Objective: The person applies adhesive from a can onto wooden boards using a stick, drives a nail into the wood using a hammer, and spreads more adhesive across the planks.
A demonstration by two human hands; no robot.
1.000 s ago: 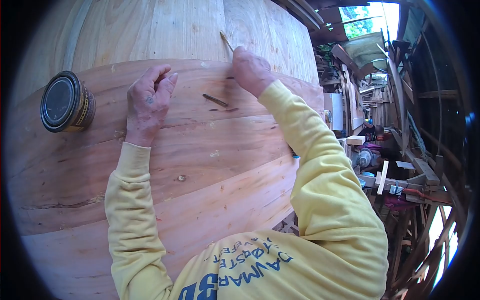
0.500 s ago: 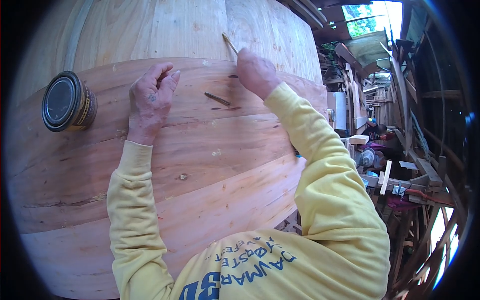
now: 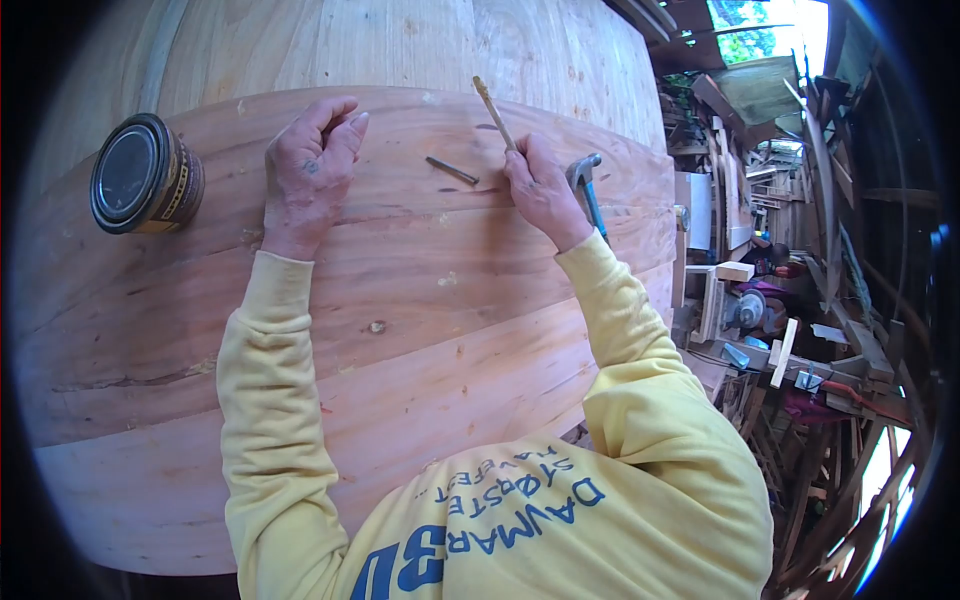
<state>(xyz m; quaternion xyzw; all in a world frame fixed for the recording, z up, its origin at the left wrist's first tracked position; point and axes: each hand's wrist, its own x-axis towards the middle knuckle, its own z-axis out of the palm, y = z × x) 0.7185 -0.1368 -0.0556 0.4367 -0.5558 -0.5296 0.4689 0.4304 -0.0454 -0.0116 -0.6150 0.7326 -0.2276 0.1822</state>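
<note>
My right hand [image 3: 545, 188] is closed around a thin wooden stick [image 3: 495, 115], its yellowish-brown smeared tip pointing up and away to the left. Just left of that hand, a dark nail [image 3: 452, 170] lies on the reddish wooden panel [image 3: 400, 330]. A claw hammer [image 3: 588, 188] with a blue handle rests to the right, close to my right wrist. My left hand [image 3: 310, 175] is curled with thumb near the index finger, low over the panel; its palm is hidden. Farther left stands a lidded can [image 3: 150, 175] with a dark and yellow label.
A paler wooden sheet [image 3: 330, 50] lies beyond the panel's curved far edge. To the right, past the panel's edge, are stacked boards, a light wood block [image 3: 735, 271], a white-grey round machine part [image 3: 747, 310] and a cluttered workshop with scrap timber.
My right hand has drawn back toward me and slightly right with the stick, bringing the hammer into sight. My left hand keeps its curled pose; the view has shifted a little.
</note>
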